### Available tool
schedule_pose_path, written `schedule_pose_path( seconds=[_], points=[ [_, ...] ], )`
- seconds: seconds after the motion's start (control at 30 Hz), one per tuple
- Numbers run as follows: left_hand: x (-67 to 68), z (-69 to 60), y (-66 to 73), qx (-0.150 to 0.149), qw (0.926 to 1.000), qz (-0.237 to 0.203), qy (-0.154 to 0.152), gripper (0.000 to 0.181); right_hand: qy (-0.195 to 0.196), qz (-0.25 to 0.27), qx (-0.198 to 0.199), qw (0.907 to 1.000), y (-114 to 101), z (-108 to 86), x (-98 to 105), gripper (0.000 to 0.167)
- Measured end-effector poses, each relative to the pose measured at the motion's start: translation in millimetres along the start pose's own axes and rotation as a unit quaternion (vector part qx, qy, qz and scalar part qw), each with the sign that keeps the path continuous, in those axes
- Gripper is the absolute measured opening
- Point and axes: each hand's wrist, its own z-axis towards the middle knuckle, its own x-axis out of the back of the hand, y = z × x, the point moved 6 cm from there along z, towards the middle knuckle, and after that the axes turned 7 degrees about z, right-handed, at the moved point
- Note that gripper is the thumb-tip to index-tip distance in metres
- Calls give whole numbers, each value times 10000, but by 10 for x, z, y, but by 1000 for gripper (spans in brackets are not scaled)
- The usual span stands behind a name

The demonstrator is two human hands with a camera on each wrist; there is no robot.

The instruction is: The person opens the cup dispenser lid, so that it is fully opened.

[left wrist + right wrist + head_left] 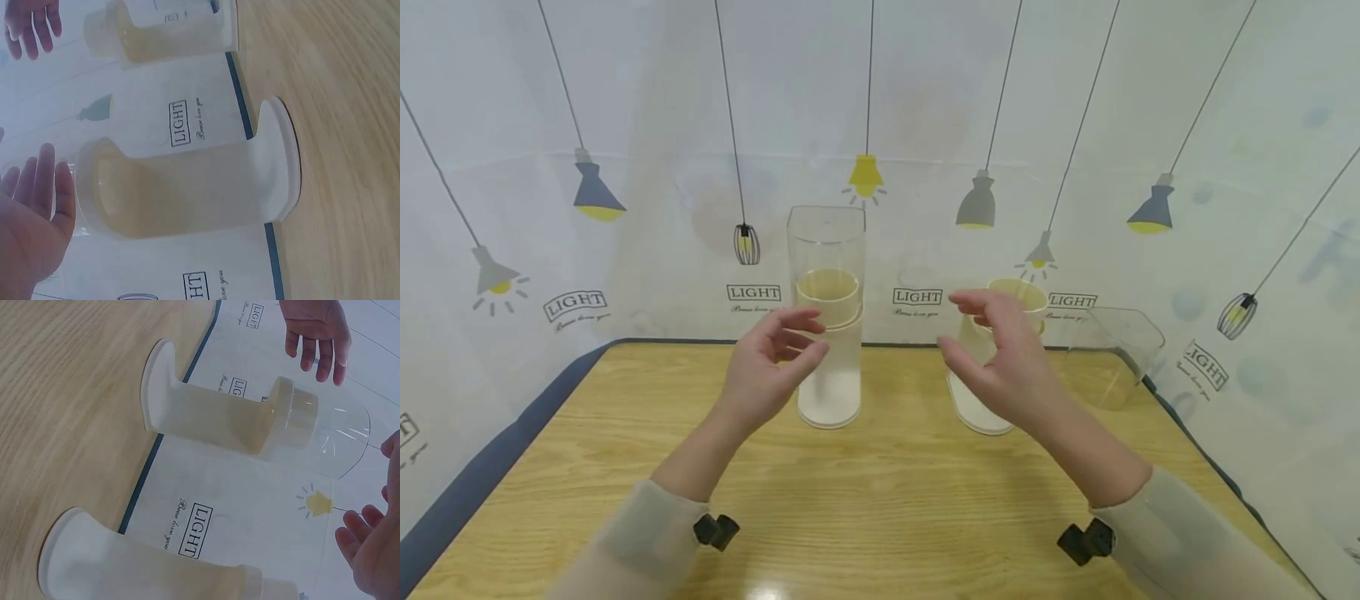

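Note:
Two white stands, each with a flat rounded base and a ring-shaped top, stand upright side by side near the table's back edge. The left stand (831,371) carries a clear, open-looking container (826,227) in its ring. In the head view, my left hand (767,358) hovers before this stand, fingers loosely bent, gripping nothing. My right hand (1007,358) hovers at the right stand (981,417), covering part of it, with thumb and fingers apart. In the right wrist view, a gap separates the right hand (381,550) from the nearer stand (144,569).
A second clear container (1105,375) is on the wooden table (865,517) at the back right, beside the right stand. Behind the table hangs a pale cloth (925,100) printed with lamps. Dark edging (561,387) runs along the table's sides.

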Motion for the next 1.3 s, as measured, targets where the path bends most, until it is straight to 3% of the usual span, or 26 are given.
schedule_pose_path(
  seconds=[0.23, 0.4, 0.53, 0.73, 0.9, 1.07, 1.3],
  points=[
    [220, 165, -173, 187, 9990, 362, 179, 53, -305, -106, -124, 9994, -75, 291, -171, 56],
    [260, 296, -364, 563, 9976, 406, 45, 76, -550, -376, -341, 9972, -91, 530, -310, 64],
    [271, 428, -491, 677, 9970, 314, -194, 94, -663, -483, -153, 9965, -158, 749, -445, 70],
    [215, 640, -607, 663, 9945, 126, -805, 117, -936, -692, 143, 9931, -237, 1000, -692, 79],
    [107, 753, -611, 619, 9917, 188, -1109, 123, -1267, -795, 226, 9885, -279, 1099, -866, 77],
    [38, 790, -654, 655, 9912, 185, -1139, 120, -1274, -889, 306, 9874, -279, 1112, -954, 69],
    [-7, 749, -734, 802, 9922, 303, -902, 118, -1013, -624, 225, 9926, -234, 1084, -957, 64]
  ],
)
